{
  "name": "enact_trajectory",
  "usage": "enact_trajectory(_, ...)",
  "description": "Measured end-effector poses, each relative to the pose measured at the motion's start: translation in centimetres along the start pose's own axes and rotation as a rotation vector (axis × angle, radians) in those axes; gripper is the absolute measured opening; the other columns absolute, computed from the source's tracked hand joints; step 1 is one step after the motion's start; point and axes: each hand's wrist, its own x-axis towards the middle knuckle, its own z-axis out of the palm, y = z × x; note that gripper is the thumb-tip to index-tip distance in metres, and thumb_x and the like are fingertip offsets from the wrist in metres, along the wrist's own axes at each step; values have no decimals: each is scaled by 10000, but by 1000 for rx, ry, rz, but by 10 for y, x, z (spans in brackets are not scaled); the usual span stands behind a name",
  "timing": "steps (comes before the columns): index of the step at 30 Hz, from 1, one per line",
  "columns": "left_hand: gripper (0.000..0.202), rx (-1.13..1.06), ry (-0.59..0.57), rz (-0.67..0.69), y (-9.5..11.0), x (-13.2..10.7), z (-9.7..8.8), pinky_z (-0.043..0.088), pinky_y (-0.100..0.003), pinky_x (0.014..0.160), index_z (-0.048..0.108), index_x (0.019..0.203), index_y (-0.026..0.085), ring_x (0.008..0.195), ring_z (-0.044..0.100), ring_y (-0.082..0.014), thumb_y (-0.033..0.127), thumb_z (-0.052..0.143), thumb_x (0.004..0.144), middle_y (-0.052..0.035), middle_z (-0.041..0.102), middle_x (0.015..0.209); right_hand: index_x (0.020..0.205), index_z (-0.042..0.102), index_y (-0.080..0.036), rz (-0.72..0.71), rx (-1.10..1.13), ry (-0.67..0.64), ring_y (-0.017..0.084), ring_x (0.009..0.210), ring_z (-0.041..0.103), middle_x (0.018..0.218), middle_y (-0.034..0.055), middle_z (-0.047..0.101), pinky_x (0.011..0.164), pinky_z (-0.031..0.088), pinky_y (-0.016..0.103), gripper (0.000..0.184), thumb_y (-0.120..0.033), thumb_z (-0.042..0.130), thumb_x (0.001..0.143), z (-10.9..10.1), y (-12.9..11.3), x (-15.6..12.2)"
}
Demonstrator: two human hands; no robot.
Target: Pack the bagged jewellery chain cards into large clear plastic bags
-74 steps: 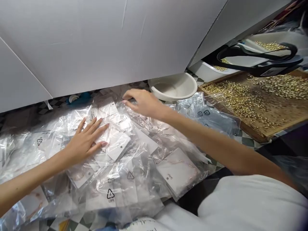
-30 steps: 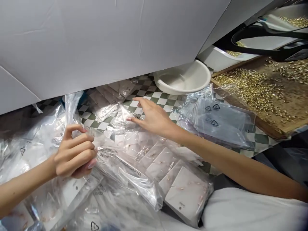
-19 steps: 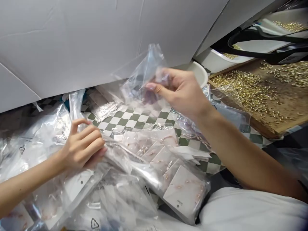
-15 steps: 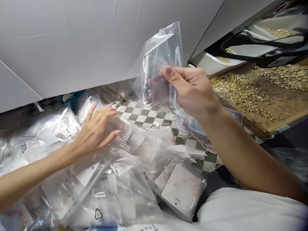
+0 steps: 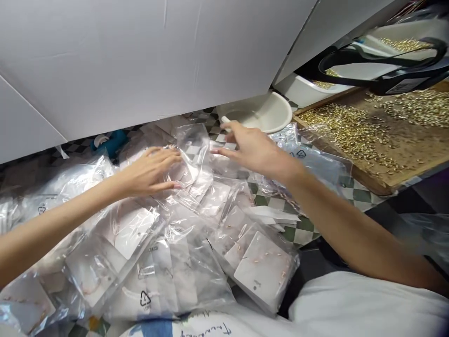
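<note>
My left hand [image 5: 154, 171] lies open over the pile, its fingers stretched out on clear plastic bags. Close to its fingertips, a small clear plastic bag [image 5: 192, 142] rests on top of the pile. To the right of that bag is my right hand [image 5: 252, 150], fingers apart and holding nothing. Around and below both hands are larger bags [image 5: 175, 276] with printed recycling marks and white cards inside. A bagged stack of white jewelry cards [image 5: 263, 269], with thin gold-coloured chains on them, sits nearest my lap.
Behind my right hand stands a white bowl [image 5: 280, 112]. On the right, a wooden tray [image 5: 389, 187] holds small gold-coloured metal pieces, with a black handle [image 5: 375, 89] above it. A large white panel [image 5: 140, 61] stands along the back, over a checkered surface [image 5: 298, 234].
My right hand has let go of the small clear bag and moved down and slightly left. The bag now lies on the pile. My left hand has shifted slightly right and flattened.
</note>
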Motion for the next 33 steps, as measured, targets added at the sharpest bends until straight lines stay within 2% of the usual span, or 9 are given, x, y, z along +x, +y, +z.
enact_trajectory(2, 738, 70, -92, 39, -7, 8, 9, 369, -557, 1174, 513, 1456, 107, 1303, 625, -346, 703, 405, 1033, -223, 649, 1431, 1505, 546, -153, -81, -45, 85, 403, 1392, 547, 1485, 177, 600, 1178, 408, 655, 629, -348, 699, 927, 9, -12, 3)
enact_trajectory(5, 695, 167, -61, 45, -10, 12, 11, 453, -500, 953, 640, 1137, 108, 877, 681, -307, 736, 369, 1012, -165, 734, 987, 1314, 676, -193, -308, 27, 92, 312, 1381, 570, 1416, 121, 656, 1197, 426, 537, 355, -238, 530, 993, 16, -37, 3)
enact_trajectory(10, 428, 230, 364, 235, 2, -32, -4, 395, -417, 794, 519, 806, 224, 615, 512, -191, 534, 369, 1061, -15, 591, 677, 1132, 740, -234, -510, 210, -131, 253, 1151, 686, 1204, 71, 755, 1061, 527, 450, 296, -220, 476, 1000, 24, -50, 27)
enact_trajectory(14, 317, 254, 495, 265, 16, -67, -9, 391, -398, 721, 523, 813, 226, 609, 533, -185, 370, 401, 1067, -22, 612, 695, 1447, 612, -244, -638, 10, -323, 286, 1214, 657, 1351, 94, 703, 1032, 517, 436, 513, -355, 681, 952, 57, -46, 73)
enact_trajectory(17, 285, 255, 466, 226, 23, -75, -7, 468, -446, 865, 560, 872, 219, 824, 687, -246, 413, 451, 1052, -73, 715, 870, 1543, 526, -197, -613, -272, -365, 358, 1145, 689, 1291, 176, 725, 883, 549, 435, 686, -500, 696, 952, 85, -47, 99)
enact_trajectory(20, 308, 216, 409, 249, 25, -79, -3, 487, -449, 914, 557, 909, 200, 807, 714, -233, 449, 453, 1057, -106, 748, 938, 1363, 674, -128, -629, -420, -334, 361, 1068, 724, 1159, 209, 765, 856, 545, 455, 384, -234, 483, 1047, 95, -47, 108)
enact_trajectory(22, 299, 224, 435, 242, 25, -82, -2, 476, -417, 842, 547, 889, 197, 682, 678, -197, 426, 456, 1060, -90, 740, 870, 1351, 678, -105, -634, -445, -311, 343, 1039, 734, 1132, 212, 771, 867, 542, 480, 482, -39, 361, 993, 90, -43, 107)
enact_trajectory(30, 316, 267, 510, 166, 23, -88, 6, 436, -426, 812, 527, 879, 214, 660, 680, -200, 422, 393, 1075, -64, 743, 841, 1441, 645, -209, -453, 79, 92, 245, 1310, 650, 1454, 61, 667, 1025, 578, 444, 537, -180, 352, 993, 47, 1, 59)
enact_trajectory(33, 319, 277, 528, 154, 22, -87, 9, 433, -421, 811, 516, 877, 216, 653, 673, -187, 419, 376, 1080, -55, 735, 833, 1396, 697, -254, -289, 160, 176, 293, 1138, 727, 1394, 58, 707, 895, 619, 481, 510, -295, 390, 990, 44, 18, 35)
